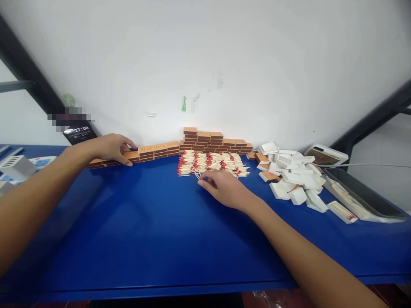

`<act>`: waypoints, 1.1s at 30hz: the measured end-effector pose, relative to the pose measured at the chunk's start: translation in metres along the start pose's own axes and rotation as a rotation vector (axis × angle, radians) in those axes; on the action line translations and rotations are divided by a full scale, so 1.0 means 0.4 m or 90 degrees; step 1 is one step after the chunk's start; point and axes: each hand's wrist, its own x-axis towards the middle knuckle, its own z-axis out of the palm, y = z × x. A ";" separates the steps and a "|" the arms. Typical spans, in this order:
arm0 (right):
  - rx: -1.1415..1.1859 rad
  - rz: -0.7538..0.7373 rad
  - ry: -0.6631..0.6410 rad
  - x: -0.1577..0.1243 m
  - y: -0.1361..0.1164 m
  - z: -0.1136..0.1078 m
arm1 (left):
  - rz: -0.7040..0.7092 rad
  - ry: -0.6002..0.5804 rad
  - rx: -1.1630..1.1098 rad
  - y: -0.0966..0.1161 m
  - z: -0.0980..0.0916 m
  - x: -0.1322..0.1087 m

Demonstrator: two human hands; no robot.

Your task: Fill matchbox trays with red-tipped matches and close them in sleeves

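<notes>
Your left hand (115,149), nine o'clock, straddles a cardboard matchbox (131,155); can't tell if it's squeezing. Your right hand (223,187), near centre, pinches thin matchsticks (197,176), partly hidden, by the red-tipped match pile (212,161). Both forearms (282,231) cut off. Smooth blue table (144,239) open toward seven o'clock, front edge (160,293) at six; white trays (298,179) crowd three o'clock.

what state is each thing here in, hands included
left hand, curved around matchboxes, grip unclear
right hand, fingers bent at loose matches, grip unclear
matchboxes, stacked along the wall
loose matches, unlit, piled
white trays, heaped
front tray, open, holding matches
left screen, lit
</notes>
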 end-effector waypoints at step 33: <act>-0.003 -0.006 0.000 -0.001 0.001 0.001 | -0.049 -0.041 0.020 -0.085 0.004 -0.036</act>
